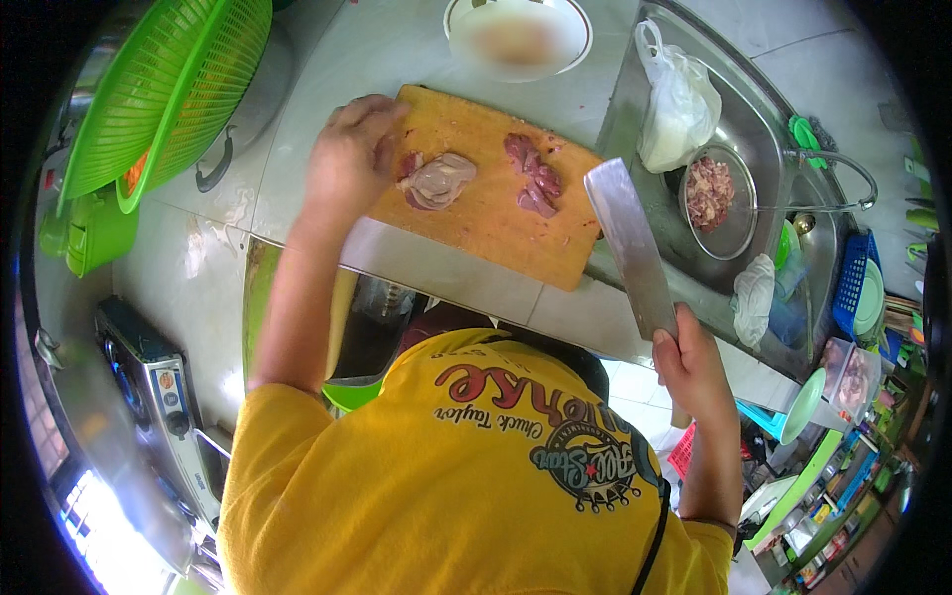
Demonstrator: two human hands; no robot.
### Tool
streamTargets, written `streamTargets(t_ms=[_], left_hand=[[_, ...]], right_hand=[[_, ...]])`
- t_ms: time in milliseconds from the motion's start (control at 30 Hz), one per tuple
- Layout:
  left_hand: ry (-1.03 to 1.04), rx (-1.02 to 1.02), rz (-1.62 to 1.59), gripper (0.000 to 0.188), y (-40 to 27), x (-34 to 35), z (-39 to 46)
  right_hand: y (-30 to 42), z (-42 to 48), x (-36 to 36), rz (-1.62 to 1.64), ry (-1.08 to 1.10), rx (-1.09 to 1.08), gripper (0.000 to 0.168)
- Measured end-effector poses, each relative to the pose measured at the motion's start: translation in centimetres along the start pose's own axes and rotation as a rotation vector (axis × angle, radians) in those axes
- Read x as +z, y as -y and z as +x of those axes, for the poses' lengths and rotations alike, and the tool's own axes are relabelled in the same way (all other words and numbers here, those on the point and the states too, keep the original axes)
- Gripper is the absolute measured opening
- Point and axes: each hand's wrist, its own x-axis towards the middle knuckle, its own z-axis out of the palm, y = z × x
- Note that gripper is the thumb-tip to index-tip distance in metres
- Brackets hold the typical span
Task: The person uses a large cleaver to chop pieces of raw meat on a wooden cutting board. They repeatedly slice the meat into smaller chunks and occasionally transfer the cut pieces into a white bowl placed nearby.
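An orange cutting board (483, 234) lies at the counter's front edge. On it are a pale, skin-covered piece of raw meat (440, 181) at the left and several strips of dark red meat (532, 175) at the right. My left hand (355, 152), blurred, hovers by the board's left edge with its fingers bent; whether it holds anything is unclear. My right hand (690, 363) grips the handle of a cleaver (631, 249). The broad blade points away from me, beside the board's right edge, apart from the meat.
A white bowl (454, 37) stands beyond the board. In the steel sink (669, 249) at right are a white plastic bag (680, 111) and a strainer (746, 242) of cut meat. Green plastic baskets (167, 89) stand at far left, above a portable gas stove (167, 401).
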Motion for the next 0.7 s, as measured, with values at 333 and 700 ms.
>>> streamTargets(t_ms=[333,700], left_hand=[[0.521,-0.245,-0.044,0.014,1.6,-2.5,1.4],[0.235,0.004,-0.509,0.014,-7.9,6.6,2.8]], right_hand=[[-1.1,1.5,1.9,0.437,-0.037,0.051,0.004],[-4.3,-0.1,1.9,0.682,0.377,0.322,0.016]])
